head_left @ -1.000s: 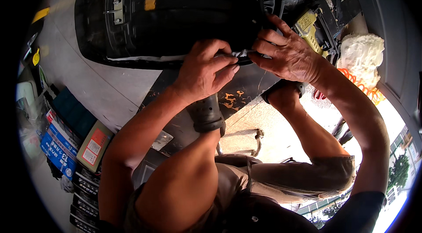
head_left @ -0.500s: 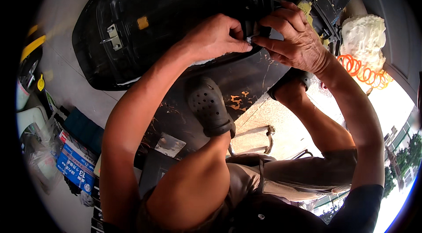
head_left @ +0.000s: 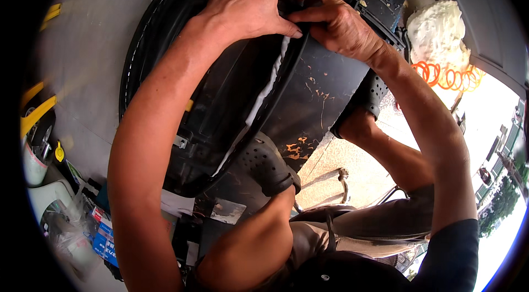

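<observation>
Both hands pinch the black cover edge over the white foam lip point(head_left: 268, 85) of the upturned seat point(head_left: 220, 99): left hand point(head_left: 248, 0) and right hand point(head_left: 336, 24) meet, gripping it. Best to pull evenly, fingertips close together.

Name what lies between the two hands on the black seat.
In the head view, the left hand and right hand nearly meet; between them is only the black seat edge with its white strip.
</observation>
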A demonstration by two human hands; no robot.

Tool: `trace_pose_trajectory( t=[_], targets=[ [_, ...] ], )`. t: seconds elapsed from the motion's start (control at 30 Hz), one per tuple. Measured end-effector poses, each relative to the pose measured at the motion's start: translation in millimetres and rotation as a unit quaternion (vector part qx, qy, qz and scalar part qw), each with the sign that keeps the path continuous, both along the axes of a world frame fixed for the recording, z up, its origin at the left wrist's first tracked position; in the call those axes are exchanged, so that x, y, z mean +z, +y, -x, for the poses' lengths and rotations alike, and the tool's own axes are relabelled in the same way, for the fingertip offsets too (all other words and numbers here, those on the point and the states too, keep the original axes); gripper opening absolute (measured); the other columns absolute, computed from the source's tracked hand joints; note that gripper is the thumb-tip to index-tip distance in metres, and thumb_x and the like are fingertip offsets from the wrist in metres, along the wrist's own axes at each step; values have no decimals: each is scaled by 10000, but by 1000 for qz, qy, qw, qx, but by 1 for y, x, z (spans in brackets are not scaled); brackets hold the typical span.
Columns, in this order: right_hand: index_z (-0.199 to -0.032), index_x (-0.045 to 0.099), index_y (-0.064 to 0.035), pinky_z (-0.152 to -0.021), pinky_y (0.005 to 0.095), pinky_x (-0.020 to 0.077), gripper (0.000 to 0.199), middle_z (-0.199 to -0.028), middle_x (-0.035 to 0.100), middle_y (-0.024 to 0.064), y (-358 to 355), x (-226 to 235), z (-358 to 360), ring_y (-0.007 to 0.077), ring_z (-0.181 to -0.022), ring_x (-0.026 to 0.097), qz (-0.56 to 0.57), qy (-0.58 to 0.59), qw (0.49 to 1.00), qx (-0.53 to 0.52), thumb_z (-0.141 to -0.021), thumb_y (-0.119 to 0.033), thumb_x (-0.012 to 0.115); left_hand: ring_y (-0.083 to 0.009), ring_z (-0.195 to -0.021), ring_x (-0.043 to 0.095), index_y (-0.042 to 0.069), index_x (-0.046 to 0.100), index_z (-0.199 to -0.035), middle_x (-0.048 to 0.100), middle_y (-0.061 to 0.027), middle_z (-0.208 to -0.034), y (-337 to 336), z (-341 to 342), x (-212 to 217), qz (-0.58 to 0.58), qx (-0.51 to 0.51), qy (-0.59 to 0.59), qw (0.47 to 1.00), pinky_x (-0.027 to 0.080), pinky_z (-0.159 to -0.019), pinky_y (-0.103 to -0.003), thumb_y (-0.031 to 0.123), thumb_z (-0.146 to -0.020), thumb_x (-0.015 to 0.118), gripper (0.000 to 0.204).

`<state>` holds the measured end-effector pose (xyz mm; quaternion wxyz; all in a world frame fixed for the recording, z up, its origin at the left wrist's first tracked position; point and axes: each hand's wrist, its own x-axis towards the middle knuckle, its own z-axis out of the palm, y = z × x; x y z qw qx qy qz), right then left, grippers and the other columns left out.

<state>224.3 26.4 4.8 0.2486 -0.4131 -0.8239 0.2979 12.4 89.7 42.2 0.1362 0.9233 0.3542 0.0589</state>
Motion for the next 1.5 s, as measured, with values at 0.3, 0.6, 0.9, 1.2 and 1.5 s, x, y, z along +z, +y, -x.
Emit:
trace_pose_trajectory(
  t=[0.3,0.6,0.9,1.2,1.5],
  targets=[
    [-1512,368,-3,-1081,464,408,895,-1369,486,248,-69,-15,-88,440,-1247,477,95,-373,887,-255,-708,-82,754,-350,-1175,571,35,711,-1044,676,-185,-1121,14,-6,12,112,-5,80,991,301,-1088,-534,617,-667,796,700],
    [-1557,223,-55,-956,501,513,1016,-1373,425,241,-80,-41,-57,473,-1189,541,69,-309,912,-262,-674,-105,724,-352,-1228,547,7,713,-1082,687,-179,-1167,10,0,5,109,21,42,993,281,-1125,-591,583,-628,830,742],
    [-1150,637,32,-745,359,572,347,-945,735,160,-101,129,-21,240,-864,738,306,-85,917,-241,-842,-80,749,-303,-1201,571,29,773,-971,737,-139,-1055,11,-3,10,130,5,72,989,333,-1046,-498,585,-603,844,670],
    [-1161,637,13,-792,362,565,398,-998,736,177,-103,122,31,265,-930,732,364,-108,905,-192,-787,-37,766,-283,-1174,565,46,787,-966,729,-144,-1066,10,-7,1,121,1,70,990,293,-1027,-474,585,-606,840,650],
    [-1145,680,-33,-763,370,560,260,-1023,698,145,-94,118,40,260,-886,710,291,-208,931,-73,-892,-81,714,-276,-1226,571,107,790,-1026,729,-128,-1109,5,4,0,118,12,104,987,279,-1063,-483,597,-603,841,649]
  ],
)
